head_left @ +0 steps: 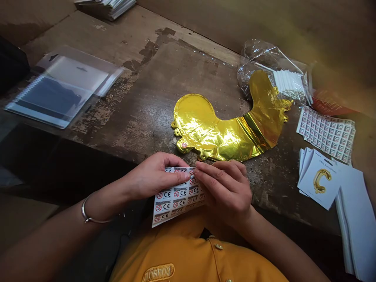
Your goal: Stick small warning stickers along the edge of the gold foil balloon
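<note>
A white sheet of small CE warning stickers (176, 199) hangs over the table's front edge, above my lap. My left hand (160, 172) pinches its upper left part, thumb on the printed face. At the upper right corner, my right hand (225, 186) has its fingers closed against the sheet near one sticker; whether a sticker is lifted there I cannot make out. Just beyond both hands lies a flat gold foil balloon (229, 133), curved like a C, with small tabs along its edges and a crease across its right part.
On the right are more sticker sheets (327, 133), "Foil Balloons" cards (320, 180) and white card strips (355, 219). A plastic bag with white sticks (289, 82) and a red basket (329, 102) stand behind. Clear plastic sleeves (58, 90) lie left; a paper stack (108, 8) is at the back.
</note>
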Demonstrator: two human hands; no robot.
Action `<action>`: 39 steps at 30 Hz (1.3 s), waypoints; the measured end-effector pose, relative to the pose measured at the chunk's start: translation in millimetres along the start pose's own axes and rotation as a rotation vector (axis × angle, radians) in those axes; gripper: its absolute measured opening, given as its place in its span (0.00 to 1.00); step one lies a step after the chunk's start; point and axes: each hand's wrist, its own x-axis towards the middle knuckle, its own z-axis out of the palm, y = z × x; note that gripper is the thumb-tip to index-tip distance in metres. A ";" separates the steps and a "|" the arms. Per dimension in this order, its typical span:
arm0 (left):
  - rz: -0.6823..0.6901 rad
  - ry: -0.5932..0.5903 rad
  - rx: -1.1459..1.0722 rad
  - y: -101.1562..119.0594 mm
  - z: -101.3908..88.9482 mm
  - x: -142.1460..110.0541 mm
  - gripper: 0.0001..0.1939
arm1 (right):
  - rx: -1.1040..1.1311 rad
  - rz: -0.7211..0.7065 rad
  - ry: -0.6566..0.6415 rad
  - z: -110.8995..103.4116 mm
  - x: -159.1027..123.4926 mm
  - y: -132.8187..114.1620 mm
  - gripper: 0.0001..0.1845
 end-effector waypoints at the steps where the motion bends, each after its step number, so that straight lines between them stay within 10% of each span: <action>1: 0.000 -0.001 -0.006 -0.1 0.1 0.3 0.11 | 0.008 -0.005 0.002 0.0 0.1 -0.6 0.19; 9: 0.011 -0.002 0.024 -2.7 -0.9 1.0 0.12 | 0.025 0.178 0.056 0.5 11.9 -3.8 0.15; 39: -0.038 0.020 -0.119 -4.0 1.3 4.7 0.13 | -0.018 -0.181 0.096 9.7 5.8 13.8 0.12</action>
